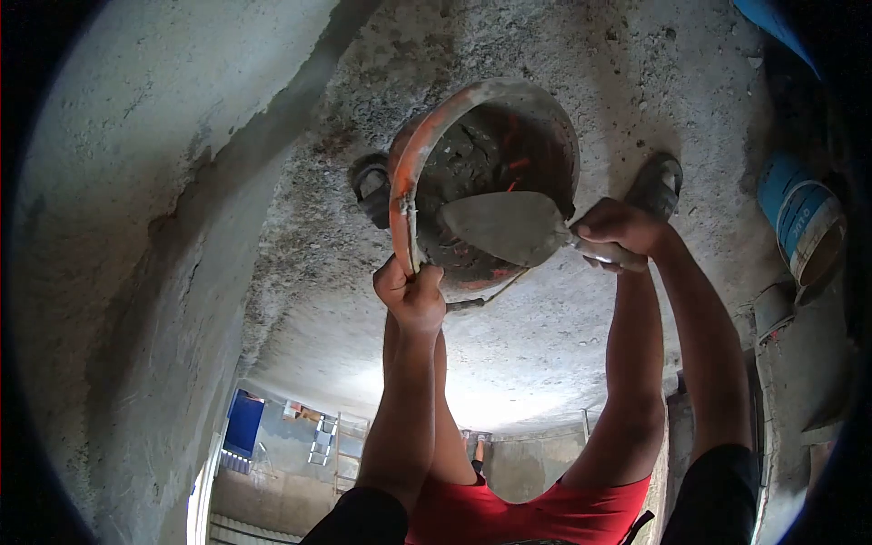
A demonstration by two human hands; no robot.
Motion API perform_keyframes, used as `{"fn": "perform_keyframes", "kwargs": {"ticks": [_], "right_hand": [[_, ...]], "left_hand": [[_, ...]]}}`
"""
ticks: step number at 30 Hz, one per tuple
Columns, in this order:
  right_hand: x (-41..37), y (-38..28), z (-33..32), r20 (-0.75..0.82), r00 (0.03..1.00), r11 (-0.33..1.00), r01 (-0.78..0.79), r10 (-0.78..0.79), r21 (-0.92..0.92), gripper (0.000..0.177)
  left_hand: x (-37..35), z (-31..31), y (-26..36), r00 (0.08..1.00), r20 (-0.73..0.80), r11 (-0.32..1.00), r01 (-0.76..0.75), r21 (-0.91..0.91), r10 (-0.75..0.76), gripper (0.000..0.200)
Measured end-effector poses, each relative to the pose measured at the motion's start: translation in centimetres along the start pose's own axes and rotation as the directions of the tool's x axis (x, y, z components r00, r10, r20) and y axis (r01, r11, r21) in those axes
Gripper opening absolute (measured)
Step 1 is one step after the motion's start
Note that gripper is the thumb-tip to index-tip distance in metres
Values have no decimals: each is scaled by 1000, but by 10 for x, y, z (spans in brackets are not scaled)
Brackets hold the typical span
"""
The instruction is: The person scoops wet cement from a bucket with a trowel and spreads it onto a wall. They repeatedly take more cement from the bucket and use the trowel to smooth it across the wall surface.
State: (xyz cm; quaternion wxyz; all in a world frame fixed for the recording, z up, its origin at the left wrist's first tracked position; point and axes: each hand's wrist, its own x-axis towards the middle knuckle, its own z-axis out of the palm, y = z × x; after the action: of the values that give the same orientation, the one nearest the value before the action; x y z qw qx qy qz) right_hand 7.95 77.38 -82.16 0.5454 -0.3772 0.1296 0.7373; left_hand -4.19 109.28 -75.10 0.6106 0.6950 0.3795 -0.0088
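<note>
An orange bucket (400, 213), smeared with grey mortar, stands tilted between my feet. My left hand (413, 295) is closed around its rim at the near left side. Wet mortar (463, 154) lies inside on the bottom and wall. In my right hand (618, 234) is the handle of a trowel (509, 225), its broad grey blade reaching over the bucket's mouth. The bucket's wire handle, with a dark grip (465, 305), hangs on the near side beside my left hand.
A rough concrete wall (173, 209) rises on the left. Blue paint buckets (795, 213) lie at the right. My sandalled feet (656, 186) flank the bucket on the gritty floor (327, 272). A blue panel (243, 423) and a ladder (322, 440) appear at the lower left.
</note>
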Motion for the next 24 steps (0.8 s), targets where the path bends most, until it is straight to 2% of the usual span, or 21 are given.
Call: {"fn": "perform_keyframes", "kwargs": {"ticks": [1,2,4,5,6,8,9,10,12,14,16,18,19,20,21,22,23,24], "right_hand": [[-6,-2,4,3,999,998,35,-36,60,44],[-11,-2,7,0,999,998,45,-45,53,44],[-21,-4,13,-78,985,972,166,-155,169,44],[-24,-8,18,-96,976,945,212,-194,249,41],[-23,-9,24,-103,973,944,226,-206,242,41],[-13,-13,38,-250,869,815,489,-426,311,39],[-7,-27,48,-308,808,772,579,-502,263,35],[3,-40,58,-313,803,767,587,-508,260,35],[27,-67,76,-603,577,702,711,-551,40,30],[68,-88,80,-609,502,622,783,-614,19,29],[110,-130,86,-697,497,727,684,-517,-51,31],[154,-148,90,-774,363,656,750,-518,-87,37],[172,-157,89,-776,365,654,752,-515,-80,37],[188,-164,89,-788,116,618,693,-604,-372,39],[202,-170,93,-715,-126,554,546,-687,-629,40],[215,-176,102,-718,-131,557,543,-683,-629,40],[229,-185,110,-729,-113,595,501,-675,-629,41],[241,-192,118,-742,-97,633,456,-664,-626,41]], "left_hand": [[1,-2,0,1000,26,999,11,-30,-11,27],[1,-2,1,1000,27,999,-1,-34,1,27],[5,5,6,999,-48,1000,1,-11,-2,8],[5,3,4,998,-50,998,25,-58,-28,14],[7,5,6,999,-43,998,12,-64,-14,14],[9,11,7,983,-159,988,70,-135,-92,22],[9,11,8,979,-169,980,85,-178,-116,27],[9,12,6,981,-162,980,80,-180,-110,27],[8,12,2,963,-223,975,108,-195,-151,24],[9,13,2,959,-233,977,121,-174,-160,22],[13,13,2,957,-237,980,133,-145,-165,20],[9,13,4,934,-271,964,183,-192,-232,17],[6,1,-16,920,-298,963,210,-168,-253,17],[3,-9,-27,920,-298,964,213,-161,-253,17],[1,-17,-35,910,-267,947,288,-144,-318,31],[1,-21,-41,895,-231,924,361,-129,-382,47],[-2,-22,-47,908,-200,921,326,-214,-368,41],[-5,-32,-57,909,-190,919,332,-212,-372,41]]}}
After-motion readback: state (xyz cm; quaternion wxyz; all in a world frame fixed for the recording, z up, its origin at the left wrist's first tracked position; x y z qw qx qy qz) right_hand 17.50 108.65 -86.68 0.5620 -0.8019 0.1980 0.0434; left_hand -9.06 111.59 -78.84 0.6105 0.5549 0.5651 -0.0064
